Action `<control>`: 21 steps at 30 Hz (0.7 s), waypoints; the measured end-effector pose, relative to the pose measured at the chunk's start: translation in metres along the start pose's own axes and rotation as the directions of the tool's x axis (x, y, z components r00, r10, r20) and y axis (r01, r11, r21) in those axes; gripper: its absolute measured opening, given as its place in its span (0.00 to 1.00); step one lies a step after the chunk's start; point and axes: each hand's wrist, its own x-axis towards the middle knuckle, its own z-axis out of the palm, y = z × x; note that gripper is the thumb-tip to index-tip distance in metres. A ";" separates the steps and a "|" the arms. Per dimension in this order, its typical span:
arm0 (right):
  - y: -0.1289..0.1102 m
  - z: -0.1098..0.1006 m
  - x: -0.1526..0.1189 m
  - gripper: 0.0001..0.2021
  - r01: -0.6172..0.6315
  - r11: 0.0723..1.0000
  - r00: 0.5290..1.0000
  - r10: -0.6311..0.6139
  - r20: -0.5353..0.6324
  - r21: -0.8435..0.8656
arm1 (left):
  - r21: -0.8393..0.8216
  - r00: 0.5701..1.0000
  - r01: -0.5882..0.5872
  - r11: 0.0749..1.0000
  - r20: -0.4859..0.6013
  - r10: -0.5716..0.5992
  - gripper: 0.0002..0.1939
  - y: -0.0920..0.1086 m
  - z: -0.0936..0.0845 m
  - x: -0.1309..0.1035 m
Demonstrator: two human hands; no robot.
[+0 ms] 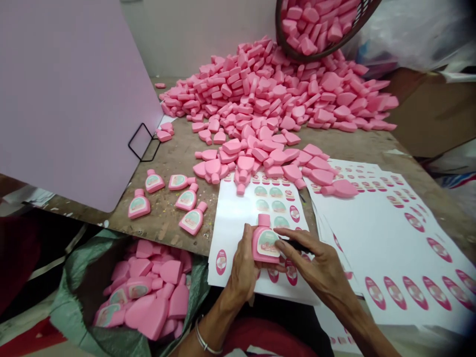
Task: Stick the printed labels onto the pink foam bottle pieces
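Observation:
My left hand (243,267) is wrapped round a small pink bottle (264,220), holding it upright above a sheet of stickers (219,233). A green and white label (268,242) sits on the bottle's front. My right hand (316,260) touches the label's right edge with its fingertips and grips a thin dark tool (295,244), whose exact kind I cannot make out. Several labelled bottles (191,218) lie on the table to the left. Beyond the sheet, loose pink bottles (245,166) without visible labels overlap its far edge.
A large heap of pink bottles (253,94) covers the table's back, below a tipped brown basket (320,54). More sticker sheets (372,233) lie at right. A green sack (80,297) of bottles stands below the table's front edge. A pale pink board (70,94) rises at left.

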 end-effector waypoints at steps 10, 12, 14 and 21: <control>-0.004 0.005 -0.001 0.13 0.046 0.999 0.999 -0.045 0.022 -0.021 | -0.144 0.993 -0.006 0.990 0.120 0.023 0.27 0.005 -0.005 -0.002; -0.004 0.006 -0.001 0.13 0.046 0.999 0.999 -0.045 0.026 -0.022 | -0.141 0.992 -0.012 0.990 0.126 0.029 0.27 0.005 -0.005 -0.002; -0.004 0.006 -0.001 0.13 0.053 0.998 0.998 -0.052 0.028 -0.027 | -0.137 0.992 -0.014 0.990 0.124 0.031 0.28 0.005 -0.005 -0.002; -0.003 0.008 -0.003 0.11 0.083 0.995 0.997 -0.083 0.000 -0.053 | -0.136 0.993 -0.005 0.991 0.118 0.021 0.28 0.006 -0.005 -0.002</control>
